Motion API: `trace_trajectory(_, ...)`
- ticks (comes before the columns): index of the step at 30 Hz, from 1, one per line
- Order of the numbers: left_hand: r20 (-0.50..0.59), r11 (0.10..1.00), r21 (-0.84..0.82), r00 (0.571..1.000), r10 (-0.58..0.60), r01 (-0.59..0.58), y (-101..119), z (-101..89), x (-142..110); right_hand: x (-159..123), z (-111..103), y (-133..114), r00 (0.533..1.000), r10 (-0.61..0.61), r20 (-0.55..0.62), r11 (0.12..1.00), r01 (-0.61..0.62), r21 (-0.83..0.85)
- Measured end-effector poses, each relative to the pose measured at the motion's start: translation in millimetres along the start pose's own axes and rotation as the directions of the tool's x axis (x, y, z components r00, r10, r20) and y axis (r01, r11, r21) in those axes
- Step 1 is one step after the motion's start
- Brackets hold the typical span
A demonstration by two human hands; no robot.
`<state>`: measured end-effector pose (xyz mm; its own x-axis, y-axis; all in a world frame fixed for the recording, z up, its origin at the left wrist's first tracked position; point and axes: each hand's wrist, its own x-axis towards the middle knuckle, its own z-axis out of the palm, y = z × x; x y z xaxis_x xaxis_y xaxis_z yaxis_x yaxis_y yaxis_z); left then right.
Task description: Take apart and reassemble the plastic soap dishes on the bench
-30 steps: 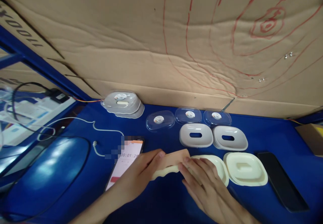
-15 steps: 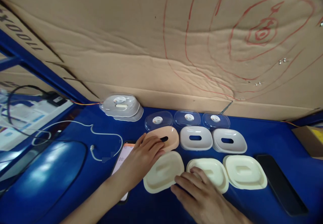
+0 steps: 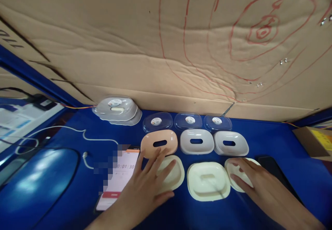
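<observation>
Here's the left hand [image 3: 146,178], fingers fanned wide and gripping nothing, spread over the left cream tray [image 3: 176,176] with its fingertips up at the near edge of the peach dish [image 3: 155,136]; whether they touch, I can't tell. Across to the right hand [image 3: 250,176], thumb and loosely bent fingers apart, nothing visible between them, over the right cream tray [image 3: 232,169]; contact there is unclear too. The middle cream tray [image 3: 207,183] sits between the two hands, in full view, its raised bar facing up. Behind these, the peach dish lines up with the middle white dish [image 3: 197,149] and the right white dish [image 3: 233,150], each showing a dark slot, and beyond them lie three clear lids [image 3: 166,123] with round labels. Over on the left, the phone [image 3: 121,178] lies partly under the left forearm, its timer reading about a minute thirty; far right, a black tray [image 3: 271,166] pokes out behind the right hand, all on the blue table [image 3: 178,216].
</observation>
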<state>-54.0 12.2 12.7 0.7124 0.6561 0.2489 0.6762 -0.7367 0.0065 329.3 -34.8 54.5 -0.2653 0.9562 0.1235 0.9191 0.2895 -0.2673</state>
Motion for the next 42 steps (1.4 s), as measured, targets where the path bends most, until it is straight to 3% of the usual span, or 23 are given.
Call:
trace_trajectory(3, 0.077, 0.999, -0.031, 0.997, 0.032, -0.030, -9.0, 0.3, -3.4, -6.2, 15.1, 8.0, 0.987, -0.018, 0.162, 0.992, -0.003, 0.127)
trace_trajectory(8, 0.133, 0.996, -0.084, 0.990, 0.046, -0.034, -16.5, -11.3, -3.1, -2.6, 23.9, -0.2, 0.987, -0.073, 0.144, 0.972, 0.038, 0.230)
trace_trajectory(12, 0.058, 0.986, -0.151, 0.995, 0.079, -0.070, 6.0, -20.6, 4.1, -1.1, 18.1, -10.9, 0.992, -0.050, 0.116, 0.989, 0.033, 0.148)
trace_trajectory(15, -0.019, 0.923, -0.379, 0.998, 0.056, -0.059, 26.5, -27.5, 13.2, 0.9, 22.8, -26.9, 0.995, -0.057, 0.076, 0.998, 0.055, 0.028)
trace_trajectory(17, 0.012, 0.778, -0.626, 0.998, -0.067, 0.059, 34.8, -32.2, 19.6, 3.9, 30.7, -40.8, 0.982, -0.137, 0.127, 0.990, 0.134, 0.032)
trace_trajectory(18, 0.084, 0.666, -0.731, 0.988, -0.128, 0.148, 36.7, -34.3, 22.5, 5.7, 35.0, -47.2, 0.968, -0.178, 0.176, 0.984, 0.170, 0.056)
trace_trajectory(20, 0.343, 0.399, -0.836, 0.927, -0.153, 0.375, 37.1, -36.7, 26.9, 10.0, 41.7, -56.8, 0.938, -0.227, 0.261, 0.973, 0.205, 0.110)
trace_trajectory(21, 0.499, 0.269, -0.822, 0.862, -0.084, 0.502, 36.2, -36.3, 28.1, 12.3, 43.1, -59.3, 0.930, -0.231, 0.287, 0.971, 0.201, 0.129)
trace_trajectory(23, 0.713, 0.056, -0.698, 0.686, 0.147, 0.714, 34.3, -31.6, 28.4, 16.3, 39.9, -60.2, 0.930, -0.205, 0.304, 0.975, 0.166, 0.150)
trace_trajectory(24, 0.743, -0.023, -0.631, 0.613, 0.268, 0.775, 34.0, -27.5, 27.7, 17.9, 35.5, -59.2, 0.935, -0.189, 0.300, 0.976, 0.147, 0.158)
trace_trajectory(25, 0.742, -0.117, -0.587, 0.591, 0.316, 0.801, 34.3, -23.0, 26.8, 19.0, 29.7, -57.9, 0.940, -0.178, 0.290, 0.977, 0.133, 0.166)
trace_trajectory(27, 0.703, -0.327, -0.518, 0.612, 0.364, 0.790, 36.8, -15.0, 25.6, 19.8, 16.8, -56.3, 0.954, -0.176, 0.242, 0.973, 0.131, 0.190)
trace_trajectory(29, 0.620, -0.535, -0.479, 0.700, 0.355, 0.696, 41.0, -11.4, 26.2, 19.0, 7.4, -58.1, 0.963, -0.197, 0.184, 0.964, 0.155, 0.218)
trace_trajectory(31, 0.530, -0.685, -0.487, 0.806, 0.261, 0.542, 45.5, -12.0, 28.5, 18.4, 4.9, -63.0, 0.967, -0.207, 0.146, 0.957, 0.169, 0.236)
trace_trajectory(33, 0.506, -0.783, -0.463, 0.849, 0.150, 0.415, 49.0, -13.3, 30.9, 19.4, 8.5, -67.9, 0.960, -0.240, 0.146, 0.944, 0.195, 0.266)
trace_trajectory(36, 0.606, -0.893, -0.282, 0.786, 0.118, 0.352, 51.3, -10.3, 32.0, 26.2, 18.3, -66.8, 0.949, -0.300, 0.099, 0.907, 0.252, 0.338)
trace_trajectory(38, 0.669, -0.930, -0.163, 0.730, 0.141, 0.329, 51.9, -5.5, 31.3, 33.6, 26.1, -59.2, 0.972, -0.233, 0.016, 0.922, 0.216, 0.320)
trace_trajectory(40, 0.715, -0.948, -0.085, 0.682, 0.156, 0.306, 53.6, -1.2, 30.5, 41.7, 36.2, -49.5, 0.988, -0.136, -0.071, 0.965, 0.148, 0.216)
trace_trajectory(42, 0.740, -0.958, -0.038, 0.653, 0.163, 0.283, 57.1, 0.8, 30.2, 49.0, 48.9, -41.6, 0.985, -0.131, -0.112, 0.988, 0.140, 0.072)
